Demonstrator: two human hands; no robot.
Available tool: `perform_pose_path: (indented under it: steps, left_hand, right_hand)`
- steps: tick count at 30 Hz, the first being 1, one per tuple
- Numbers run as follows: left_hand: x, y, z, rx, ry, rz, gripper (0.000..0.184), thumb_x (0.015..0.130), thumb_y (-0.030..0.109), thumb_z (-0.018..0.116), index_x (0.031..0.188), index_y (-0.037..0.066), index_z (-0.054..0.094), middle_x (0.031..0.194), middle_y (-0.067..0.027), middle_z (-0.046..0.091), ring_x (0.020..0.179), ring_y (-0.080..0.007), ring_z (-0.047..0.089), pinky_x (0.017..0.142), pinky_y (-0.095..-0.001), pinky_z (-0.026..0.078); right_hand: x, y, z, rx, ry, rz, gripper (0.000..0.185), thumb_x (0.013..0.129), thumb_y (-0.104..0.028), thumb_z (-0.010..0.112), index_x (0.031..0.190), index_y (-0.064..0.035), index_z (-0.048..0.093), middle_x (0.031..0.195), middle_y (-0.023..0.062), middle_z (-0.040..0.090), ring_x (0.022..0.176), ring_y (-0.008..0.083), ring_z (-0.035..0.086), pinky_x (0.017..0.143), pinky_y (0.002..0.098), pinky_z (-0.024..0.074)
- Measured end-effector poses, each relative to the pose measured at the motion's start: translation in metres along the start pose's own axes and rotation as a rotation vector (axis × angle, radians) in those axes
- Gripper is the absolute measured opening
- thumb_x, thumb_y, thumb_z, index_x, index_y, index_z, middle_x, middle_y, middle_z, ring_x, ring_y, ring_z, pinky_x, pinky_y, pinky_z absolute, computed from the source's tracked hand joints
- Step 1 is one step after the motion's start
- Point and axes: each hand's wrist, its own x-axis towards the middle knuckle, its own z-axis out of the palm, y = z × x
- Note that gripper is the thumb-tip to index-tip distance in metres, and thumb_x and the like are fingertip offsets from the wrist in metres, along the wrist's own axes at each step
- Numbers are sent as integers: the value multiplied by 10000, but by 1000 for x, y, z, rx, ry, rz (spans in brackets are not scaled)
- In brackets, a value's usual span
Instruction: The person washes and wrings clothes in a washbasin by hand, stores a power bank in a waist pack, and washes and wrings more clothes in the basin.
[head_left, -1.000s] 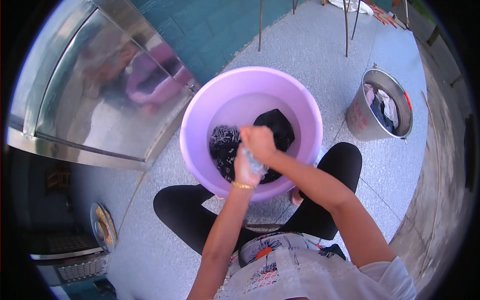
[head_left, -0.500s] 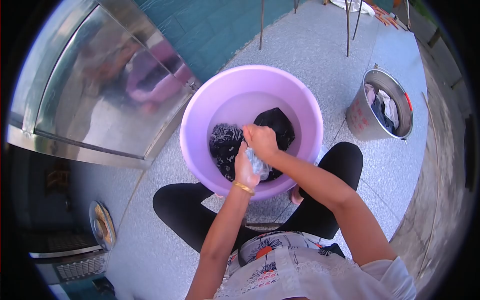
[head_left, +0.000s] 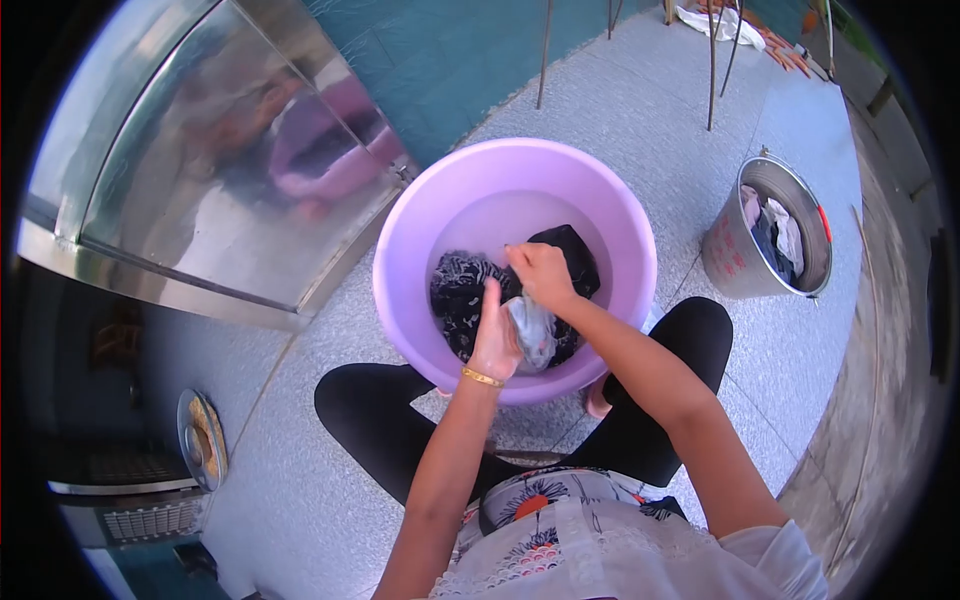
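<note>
A purple basin (head_left: 392,270) stands in front of me with some water in it. Over it, my right hand (head_left: 540,275) is closed in a fist on a wet, pale grey-blue cloth (head_left: 535,335), which hangs below the fingers. My left hand (head_left: 495,335) has its fingers stretched out, with the palm side against the cloth. A gold bracelet (head_left: 483,376) circles the left wrist. Beneath the hands, a black cloth with a white pattern (head_left: 458,305) lies on the left, and a plain black cloth (head_left: 575,255) on the right.
A metal bucket (head_left: 735,255) with clothes in it stands to the right. On the left is a shiny metal panel (head_left: 230,180) close to the basin. A round tray (head_left: 203,440) lies lower left. Thin poles (head_left: 712,80) stand at the back. My bent legs flank the basin.
My hands have drawn slightly apart, and more of the pale cloth shows between them. The left fingers look straighter. The whole view has shifted a little.
</note>
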Motion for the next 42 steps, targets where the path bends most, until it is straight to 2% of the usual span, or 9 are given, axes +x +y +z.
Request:
perform_pose_path:
  steps: [4,8,11,15,23,32,35,38,42]
  left_hand:
    - [-2,4,3,660,122,58,307,839,348,469,904,54,535,848,-37,576,759,-127,568,673,-281,458]
    - [-3,18,5,303,62,197,240,863,261,438,953,51,514,866,-51,575,815,-151,570,723,-292,457]
    - [-4,25,4,193,104,296,208,882,235,400,943,68,507,838,-24,559,820,-132,558,698,-282,459]
    - [-6,23,-3,147,149,346,184,885,229,392,938,88,498,870,-7,550,795,-114,554,686,-273,459]
    - [-17,21,-6,70,293,536,72,840,120,485,894,79,512,837,-14,561,768,-103,549,664,-232,453]
    - [-24,16,12,237,290,805,89,820,84,497,905,64,511,883,-41,577,794,-119,554,705,-231,443]
    - [-33,30,46,-153,199,335,133,805,227,536,857,105,531,828,-37,573,747,-117,554,660,-224,439]
    - [-20,25,31,1,293,291,107,803,222,542,782,118,528,772,-7,551,677,-98,543,603,-219,442]
    - [-7,11,16,167,376,699,132,786,95,567,694,122,476,648,28,509,574,-49,472,512,-187,387]
  right_hand:
    - [0,6,-3,256,-160,140,382,815,-329,456,631,3,503,555,179,498,538,327,521,514,383,396]
    - [-8,17,-4,234,128,61,443,822,-376,428,605,5,494,516,152,479,520,282,520,524,365,398]
    - [-14,0,-36,362,-273,597,535,826,-508,348,705,-27,551,636,63,556,608,207,539,581,314,409]
    - [-28,5,-19,750,-531,728,434,811,-472,435,830,-56,556,857,29,566,786,143,517,729,311,370]
    - [-25,-16,-19,1057,-153,369,53,815,-86,510,765,-74,502,671,-45,463,604,25,409,561,175,325]
    - [-25,-10,-14,808,12,-32,64,798,-69,537,827,-57,481,688,-27,479,623,28,431,565,170,348]
    - [-26,-22,-28,1123,-75,195,115,785,-63,550,875,-66,478,702,-6,507,637,46,471,581,191,377]
    - [-27,-39,-31,1322,-54,465,175,780,-48,546,938,-62,474,714,9,527,648,67,494,597,208,397]
    - [-27,-32,-34,1328,-130,458,230,768,-12,539,989,-59,497,723,13,536,647,79,504,592,212,400]
